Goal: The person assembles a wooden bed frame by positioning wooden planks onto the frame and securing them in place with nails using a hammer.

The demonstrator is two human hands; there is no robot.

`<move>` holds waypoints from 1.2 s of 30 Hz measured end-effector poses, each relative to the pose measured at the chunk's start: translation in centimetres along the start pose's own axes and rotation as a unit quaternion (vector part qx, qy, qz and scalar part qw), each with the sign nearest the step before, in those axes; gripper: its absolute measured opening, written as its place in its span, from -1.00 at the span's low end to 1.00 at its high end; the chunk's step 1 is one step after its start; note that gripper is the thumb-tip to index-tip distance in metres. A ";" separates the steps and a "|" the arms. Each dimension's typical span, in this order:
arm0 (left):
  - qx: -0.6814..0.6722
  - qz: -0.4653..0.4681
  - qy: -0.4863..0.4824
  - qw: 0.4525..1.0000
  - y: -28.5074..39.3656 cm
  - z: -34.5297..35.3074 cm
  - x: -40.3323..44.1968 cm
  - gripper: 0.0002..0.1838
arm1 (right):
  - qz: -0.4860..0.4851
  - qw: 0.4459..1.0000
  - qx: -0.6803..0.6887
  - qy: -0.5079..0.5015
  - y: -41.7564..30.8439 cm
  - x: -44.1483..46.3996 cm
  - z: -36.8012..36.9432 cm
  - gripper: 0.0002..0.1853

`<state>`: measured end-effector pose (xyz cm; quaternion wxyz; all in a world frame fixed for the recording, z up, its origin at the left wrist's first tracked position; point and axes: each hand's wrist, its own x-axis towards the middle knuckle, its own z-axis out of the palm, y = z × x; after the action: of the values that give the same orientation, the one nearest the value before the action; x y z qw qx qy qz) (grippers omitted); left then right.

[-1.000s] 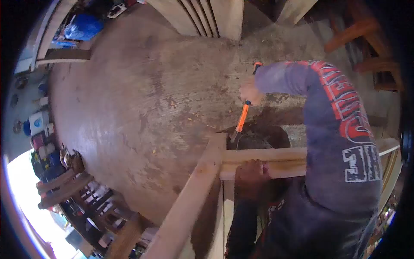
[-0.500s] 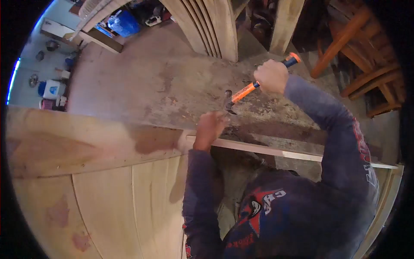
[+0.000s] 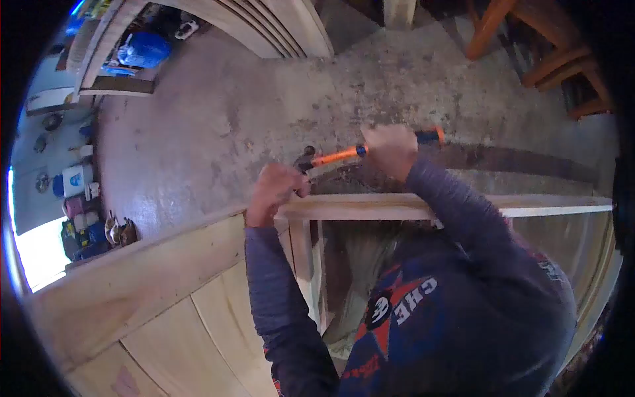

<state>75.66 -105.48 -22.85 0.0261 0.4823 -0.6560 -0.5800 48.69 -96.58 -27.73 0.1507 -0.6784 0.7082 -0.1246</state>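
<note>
My right hand (image 3: pixel 391 149) is wrapped round the dark grip of a hammer (image 3: pixel 340 155) with an orange shaft. The hammer's dark head is beside the fingers of my left hand (image 3: pixel 278 185). Those fingers are closed just above the end of a pale wooden rail (image 3: pixel 370 207), where it meets a panelled wooden piece (image 3: pixel 152 284). What the left fingers pinch is too small and blurred to make out. Both forearms are in dark sleeves, the right one crossing over the rail.
Slatted pale woodwork (image 3: pixel 284 26) stands at the top, and reddish-brown wooden furniture (image 3: pixel 555 53) at the upper right. A blue bag (image 3: pixel 145 49) lies at the upper left. Containers and a bucket (image 3: pixel 76 178) line the left side. Worn concrete floor (image 3: pixel 178 139) lies beyond the rail.
Since the half-second-old frame, the view has turned and both hands and the hammer appear further left. Earliest, my left hand lay on the rail; now its fingers are by the hammer head.
</note>
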 end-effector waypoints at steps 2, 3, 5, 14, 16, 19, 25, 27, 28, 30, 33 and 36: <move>0.026 -0.024 -0.023 0.999 4.4 0.7 0.4 -0.83 | -0.009 1.000 0.005 -0.012 0.2 0.8 0.4 -0.62; 0.057 -0.040 -0.043 0.997 5.6 0.8 1.0 -0.83 | -0.035 0.999 -0.007 -0.020 0.8 1.5 1.4 -0.63; 0.029 -0.010 0.004 1.000 4.0 0.3 2.8 -0.81 | -0.059 0.998 -0.016 -0.030 1.7 1.8 2.4 -0.64; 0.355 -0.141 0.093 0.920 -8.8 -0.3 5.5 -0.83 | 0.018 0.996 -0.055 -0.069 4.7 2.2 2.2 -0.85; 0.362 -0.163 0.093 0.913 -10.6 -0.2 6.2 -0.83 | 0.008 0.997 -0.032 -0.073 4.3 2.3 2.3 -0.80; 0.517 -0.051 -0.073 0.851 -15.3 -1.8 7.9 -0.80 | 0.036 0.984 0.010 -0.175 3.8 2.7 2.8 -0.56; 0.572 -0.087 -0.088 0.811 -16.5 -1.7 8.1 -0.64 | -0.003 0.994 0.074 -0.085 3.0 2.2 2.6 -0.68; 0.561 -0.057 -0.119 0.817 -17.1 -2.1 8.8 -0.59 | -0.003 0.994 0.077 -0.079 3.1 2.2 3.3 -0.66; 0.557 -0.047 -0.129 0.819 -18.2 -2.2 9.3 -0.58 | 0.000 0.994 0.081 -0.075 3.3 2.2 3.8 -0.65; 0.536 -0.124 -0.068 0.832 -21.4 -2.2 10.5 -0.59 | 0.016 0.980 0.155 -0.126 3.7 2.7 4.7 -0.65; 0.418 -0.220 -0.007 0.881 -18.3 -2.0 9.7 -0.61 | 0.048 0.927 0.289 -0.234 2.8 3.1 4.3 -0.60; 0.337 -0.280 0.030 0.898 -10.7 -1.3 7.4 -0.62 | 0.058 0.865 0.409 -0.286 0.3 3.0 2.1 -0.45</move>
<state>78.94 -109.82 -34.72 -0.2819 0.6431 -0.6489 -0.2929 49.08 -99.49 -29.90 0.6175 -0.5197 0.5574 -0.1947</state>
